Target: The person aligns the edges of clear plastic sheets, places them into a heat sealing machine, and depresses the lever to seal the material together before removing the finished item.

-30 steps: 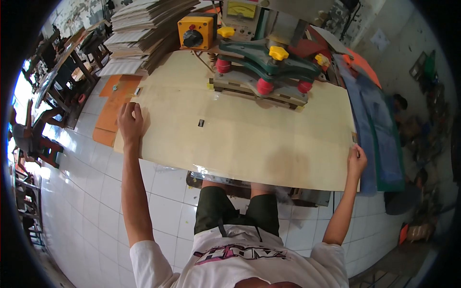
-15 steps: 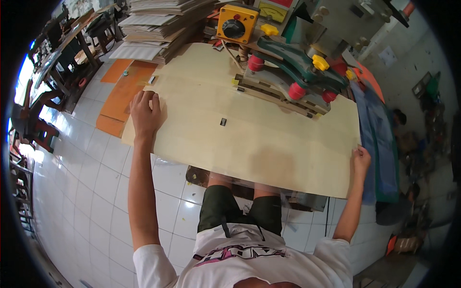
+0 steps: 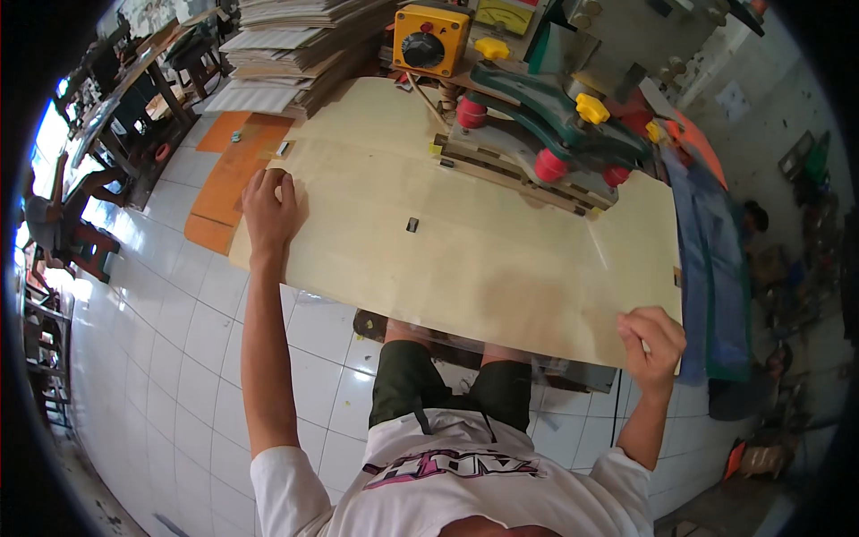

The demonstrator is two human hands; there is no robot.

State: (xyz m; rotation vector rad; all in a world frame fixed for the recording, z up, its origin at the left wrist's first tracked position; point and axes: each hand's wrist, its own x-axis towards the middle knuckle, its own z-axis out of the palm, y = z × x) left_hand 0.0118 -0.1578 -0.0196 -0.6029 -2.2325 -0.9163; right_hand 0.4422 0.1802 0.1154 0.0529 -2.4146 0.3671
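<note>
A broad cream sheet (image 3: 358,242) covers the work surface in front of me. My left hand (image 3: 270,208) rests at its left edge, fingers curled closed; whatever lies beneath them is hidden. Over the near right corner, my right hand (image 3: 653,345) is closed with fingers bent inward, and I cannot make out anything in it. Clear plastic film (image 3: 429,331) shows along the sheet's near edge. A small black piece (image 3: 412,225) lies on the sheet between my hands. Another dark piece (image 3: 677,277) sits at the right edge, beyond my right hand.
A press-like machine (image 3: 537,161) with red knobs and yellow handles stands over the far right part. Beside it is a yellow control box (image 3: 430,40). Stacked boards (image 3: 295,54) rise at the far left, near an orange panel (image 3: 219,201). Blue plastic (image 3: 711,259) hangs at right.
My right hand has moved from the sheet's right edge toward me and slightly left, uncovering the dark piece there. My left hand stays in place.
</note>
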